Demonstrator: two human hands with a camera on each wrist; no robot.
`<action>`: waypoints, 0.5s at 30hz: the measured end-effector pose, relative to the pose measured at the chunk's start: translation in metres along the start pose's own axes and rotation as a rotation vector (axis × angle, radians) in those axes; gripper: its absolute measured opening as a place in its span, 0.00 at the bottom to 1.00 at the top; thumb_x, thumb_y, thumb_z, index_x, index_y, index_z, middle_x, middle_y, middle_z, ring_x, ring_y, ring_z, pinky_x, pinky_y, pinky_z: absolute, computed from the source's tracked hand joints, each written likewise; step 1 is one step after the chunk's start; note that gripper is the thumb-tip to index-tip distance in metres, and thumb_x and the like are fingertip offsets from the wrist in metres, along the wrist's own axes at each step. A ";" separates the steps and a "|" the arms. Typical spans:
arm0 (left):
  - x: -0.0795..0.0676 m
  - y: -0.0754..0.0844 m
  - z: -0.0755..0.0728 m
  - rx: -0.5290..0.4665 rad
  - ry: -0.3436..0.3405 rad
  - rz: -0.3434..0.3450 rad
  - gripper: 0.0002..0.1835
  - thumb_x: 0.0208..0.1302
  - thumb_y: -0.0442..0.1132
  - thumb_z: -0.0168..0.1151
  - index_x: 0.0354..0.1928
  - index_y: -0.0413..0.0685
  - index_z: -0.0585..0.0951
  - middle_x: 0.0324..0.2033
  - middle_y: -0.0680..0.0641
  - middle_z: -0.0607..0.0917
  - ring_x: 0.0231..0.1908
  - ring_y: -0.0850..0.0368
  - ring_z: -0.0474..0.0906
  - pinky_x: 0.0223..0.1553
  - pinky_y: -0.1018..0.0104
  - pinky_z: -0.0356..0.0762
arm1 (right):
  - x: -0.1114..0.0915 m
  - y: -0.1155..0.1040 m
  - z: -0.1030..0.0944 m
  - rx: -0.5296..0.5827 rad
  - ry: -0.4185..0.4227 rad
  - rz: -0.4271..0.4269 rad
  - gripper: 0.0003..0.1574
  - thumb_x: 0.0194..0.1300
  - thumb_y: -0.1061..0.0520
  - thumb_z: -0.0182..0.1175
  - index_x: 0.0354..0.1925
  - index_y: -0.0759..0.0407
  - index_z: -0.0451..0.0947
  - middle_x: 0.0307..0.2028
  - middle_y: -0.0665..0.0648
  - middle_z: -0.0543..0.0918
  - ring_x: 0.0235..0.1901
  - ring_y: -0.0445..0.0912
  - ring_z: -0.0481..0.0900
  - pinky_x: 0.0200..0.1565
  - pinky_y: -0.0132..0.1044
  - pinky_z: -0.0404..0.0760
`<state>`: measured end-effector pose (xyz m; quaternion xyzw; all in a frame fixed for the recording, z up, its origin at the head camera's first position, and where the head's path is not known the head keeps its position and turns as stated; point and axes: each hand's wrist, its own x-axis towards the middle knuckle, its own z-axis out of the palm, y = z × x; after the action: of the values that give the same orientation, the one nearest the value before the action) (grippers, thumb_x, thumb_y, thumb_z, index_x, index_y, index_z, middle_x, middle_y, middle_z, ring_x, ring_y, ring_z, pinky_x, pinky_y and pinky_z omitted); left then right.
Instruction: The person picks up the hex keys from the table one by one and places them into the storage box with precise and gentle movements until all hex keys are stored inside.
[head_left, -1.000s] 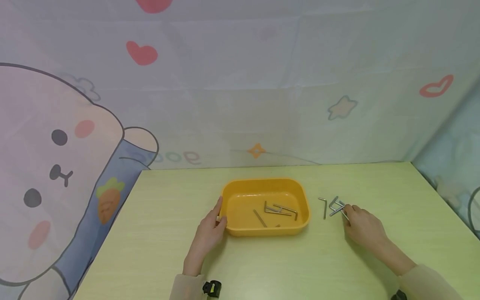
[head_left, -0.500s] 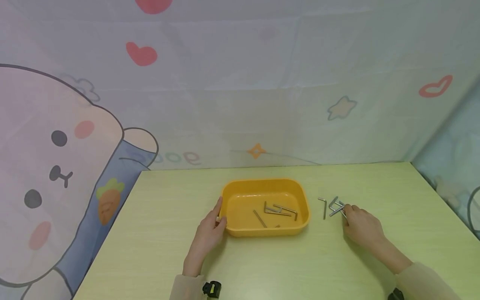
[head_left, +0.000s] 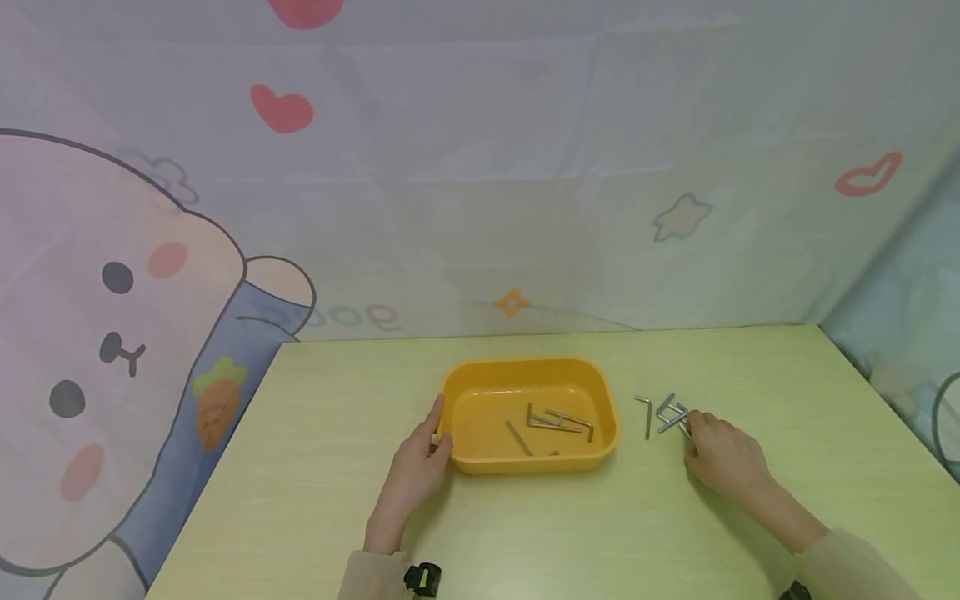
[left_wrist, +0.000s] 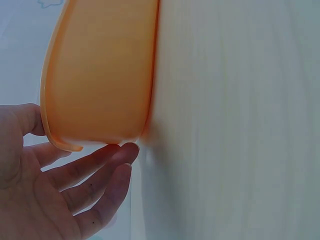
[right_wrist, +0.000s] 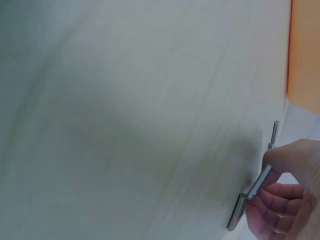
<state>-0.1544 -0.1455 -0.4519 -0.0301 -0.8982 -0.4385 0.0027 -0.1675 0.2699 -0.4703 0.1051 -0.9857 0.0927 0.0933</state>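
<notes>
Near the middle of the table in the head view is a yellow tray with several L-shaped hex keys lying in it. My left hand grips the tray's left end, thumb over the rim and fingers against the outside, as the left wrist view of the tray shows. To the right of the tray my right hand pinches a hex key between thumb and fingers. More hex keys lie crossed at its fingertips; which of them it touches is partly hidden.
A single hex key lies on the table between the tray and the crossed keys. Behind the table hangs a printed cloth. A dark cable shows at the far right edge.
</notes>
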 end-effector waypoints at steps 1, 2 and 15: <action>0.000 0.000 0.000 0.001 0.002 -0.001 0.32 0.71 0.40 0.49 0.75 0.52 0.55 0.63 0.39 0.73 0.31 0.59 0.73 0.34 0.67 0.72 | 0.000 0.000 0.000 -0.001 0.003 -0.005 0.08 0.47 0.68 0.56 0.31 0.63 0.70 0.21 0.52 0.69 0.19 0.43 0.61 0.17 0.33 0.59; 0.000 0.000 0.000 0.001 0.003 0.001 0.32 0.71 0.40 0.49 0.75 0.52 0.55 0.63 0.39 0.73 0.31 0.59 0.73 0.35 0.67 0.72 | 0.000 0.000 0.000 0.001 0.005 -0.010 0.09 0.47 0.68 0.56 0.31 0.63 0.70 0.21 0.52 0.69 0.19 0.43 0.61 0.18 0.33 0.59; 0.000 0.000 0.001 0.003 0.000 0.000 0.32 0.71 0.41 0.49 0.75 0.53 0.55 0.63 0.39 0.73 0.31 0.59 0.73 0.35 0.66 0.72 | 0.000 -0.002 -0.006 0.012 0.050 -0.074 0.14 0.44 0.68 0.55 0.35 0.63 0.72 0.26 0.53 0.77 0.21 0.41 0.63 0.17 0.31 0.60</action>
<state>-0.1545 -0.1451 -0.4523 -0.0299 -0.8989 -0.4371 0.0026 -0.1657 0.2688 -0.4643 0.1397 -0.9779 0.0977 0.1208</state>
